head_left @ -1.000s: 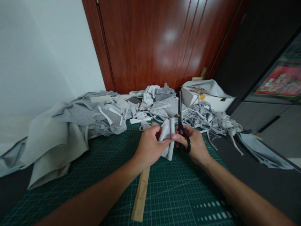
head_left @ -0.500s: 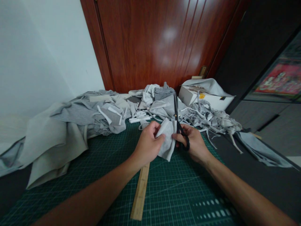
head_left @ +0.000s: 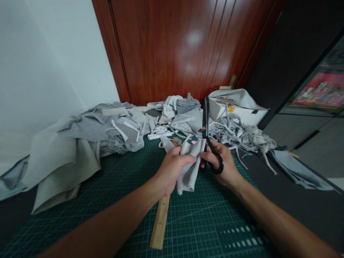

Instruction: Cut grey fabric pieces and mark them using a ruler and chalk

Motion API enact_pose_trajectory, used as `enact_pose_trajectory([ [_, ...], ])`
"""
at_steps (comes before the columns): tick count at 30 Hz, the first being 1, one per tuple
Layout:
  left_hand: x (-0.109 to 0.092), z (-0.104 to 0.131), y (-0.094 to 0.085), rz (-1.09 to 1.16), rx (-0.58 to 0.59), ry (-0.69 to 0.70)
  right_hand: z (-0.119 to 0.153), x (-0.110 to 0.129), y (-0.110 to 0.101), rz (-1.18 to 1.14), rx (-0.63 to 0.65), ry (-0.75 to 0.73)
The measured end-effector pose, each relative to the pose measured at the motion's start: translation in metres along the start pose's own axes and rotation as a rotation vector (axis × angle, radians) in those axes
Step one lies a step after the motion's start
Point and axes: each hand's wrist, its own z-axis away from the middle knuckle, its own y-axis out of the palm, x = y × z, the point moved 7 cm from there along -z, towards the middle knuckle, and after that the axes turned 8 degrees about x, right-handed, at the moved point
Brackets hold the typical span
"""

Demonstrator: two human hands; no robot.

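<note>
My left hand [head_left: 174, 166] pinches a folded piece of light grey cloth [head_left: 188, 175] above the green cutting mat [head_left: 204, 222]. Black-handled scissors [head_left: 205, 118] are in my right hand [head_left: 221, 161], with fingers through the handle loops and the blades pointing away. The right fingertips touch the cloth's right edge beside the scissor pivot. Beneath my left hand lies a wooden ruler [head_left: 160, 225], its middle hidden by the hand.
Grey fabric [head_left: 88, 129] is heaped at the left. Cloth scraps [head_left: 161, 132] lie behind my hands. A tangle of strips [head_left: 239, 134] sits before a white box [head_left: 244, 113] at the right. A brown door [head_left: 172, 50] stands behind.
The cloth has turned and hangs slightly lower. My left hand has lowered a little, and the scissors have shifted right, with their blades now looking wider.
</note>
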Motion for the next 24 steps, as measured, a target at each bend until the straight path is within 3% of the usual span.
enact_pose_trajectory([
  [5, 0.0, 0.002, -0.003, -0.07, 0.002, -0.06, 0.0, -0.002, -0.001, 0.008, -0.012, -0.007],
  [9, -0.006, 0.003, -0.005, -0.1, -0.028, -0.011, -0.001, -0.003, -0.005, 0.022, -0.043, 0.002],
  [15, -0.013, 0.004, -0.002, -0.126, -0.046, 0.053, -0.001, -0.002, 0.002, 0.0, 0.021, 0.042],
  [24, -0.006, 0.001, -0.013, -0.129, -0.019, -0.08, -0.004, -0.004, -0.007, -0.075, 0.021, 0.074],
])
